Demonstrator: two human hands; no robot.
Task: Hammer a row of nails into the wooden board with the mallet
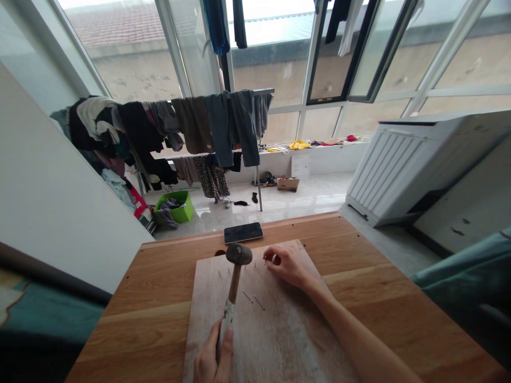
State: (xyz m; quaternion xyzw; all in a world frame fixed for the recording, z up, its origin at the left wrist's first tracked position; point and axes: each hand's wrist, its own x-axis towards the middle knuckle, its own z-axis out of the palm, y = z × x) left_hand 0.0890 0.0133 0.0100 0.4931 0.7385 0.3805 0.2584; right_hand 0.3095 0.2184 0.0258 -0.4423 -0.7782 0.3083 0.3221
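My left hand (214, 355) is wrapped round the pale grip of a rubber mallet (234, 284), its dark head raised over the far part of a worn wooden board (279, 324). Near the board's far right corner, my right hand (285, 266) pinches a small nail (264, 259) between thumb and finger; its tip points down at the wood. Left of those fingers, several thin nails stand upright in a row along the far side, some partly behind the mallet. Two loose nails (259, 302) lie flat near the board's middle.
The board lies on a brown wooden table (154, 298). A phone (243, 233) lies beyond it at the table's far edge. Past the table are a drying rack with clothes (219, 122), a green basket (181, 213), a small cardboard box (288, 184) and a white washing machine (399, 165).
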